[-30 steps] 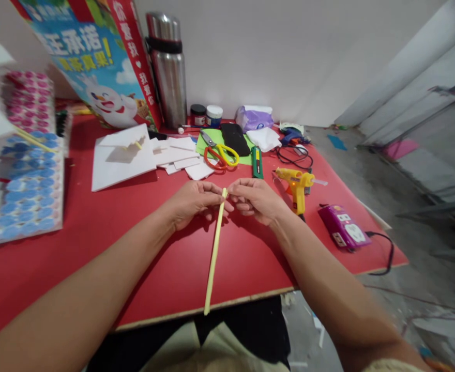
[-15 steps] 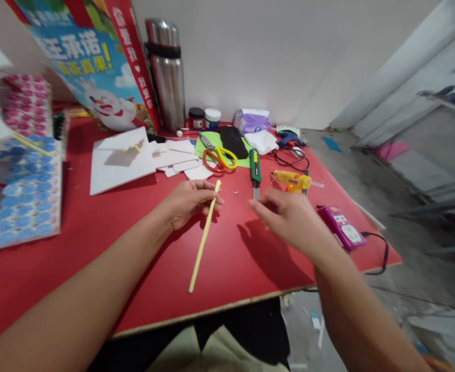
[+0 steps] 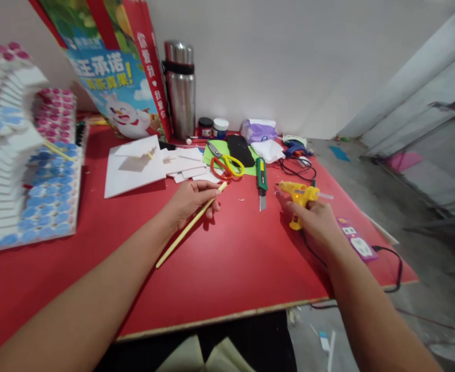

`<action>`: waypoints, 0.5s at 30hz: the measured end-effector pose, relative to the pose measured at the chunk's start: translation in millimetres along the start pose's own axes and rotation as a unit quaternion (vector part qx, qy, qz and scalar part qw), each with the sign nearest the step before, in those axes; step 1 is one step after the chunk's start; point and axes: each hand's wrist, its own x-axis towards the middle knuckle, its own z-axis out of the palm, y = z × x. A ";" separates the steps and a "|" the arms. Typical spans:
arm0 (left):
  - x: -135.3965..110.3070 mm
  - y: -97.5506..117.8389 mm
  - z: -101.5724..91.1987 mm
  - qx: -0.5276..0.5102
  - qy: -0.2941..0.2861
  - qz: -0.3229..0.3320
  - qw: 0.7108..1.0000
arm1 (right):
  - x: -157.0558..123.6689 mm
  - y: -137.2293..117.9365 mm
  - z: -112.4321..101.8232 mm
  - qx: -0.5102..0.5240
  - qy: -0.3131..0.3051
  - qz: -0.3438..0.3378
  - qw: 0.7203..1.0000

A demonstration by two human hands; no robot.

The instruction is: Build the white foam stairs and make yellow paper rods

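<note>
My left hand (image 3: 191, 200) pinches a long pale yellow stick (image 3: 184, 231) near its upper end; the stick slants down to the left just above the red table (image 3: 227, 253). My right hand (image 3: 316, 217) has reached to the yellow hot glue gun (image 3: 299, 195) standing on the table, and its fingers close around the handle. A green utility knife (image 3: 261, 182) with its blade out lies between my two hands.
Scissors (image 3: 223, 166) with orange and yellow handles lie on a green sheet beside white foam pieces (image 3: 134, 163). A steel flask (image 3: 180, 90), two small jars, a purple power strip (image 3: 354, 238) with cable and a blue-and-pink dotted foam model (image 3: 21, 155) ring the work area.
My right hand let go of the stick's tip and moved right to the glue gun. My left hand kept the stick, which swung so its lower end points further left.
</note>
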 end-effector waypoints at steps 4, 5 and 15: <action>3.7 1.0 -7.0 0.020 0.032 0.037 0.999 | -8.2 -41.7 15.2 0.138 -0.029 0.019 0.990; 4.5 1.1 -8.3 0.027 0.038 0.045 0.998 | -9.0 -54.2 21.5 0.169 -0.050 0.005 0.984; 11.0 3.7 -17.2 0.060 0.094 0.094 0.989 | -7.6 -86.9 98.2 0.251 -0.182 -0.061 0.949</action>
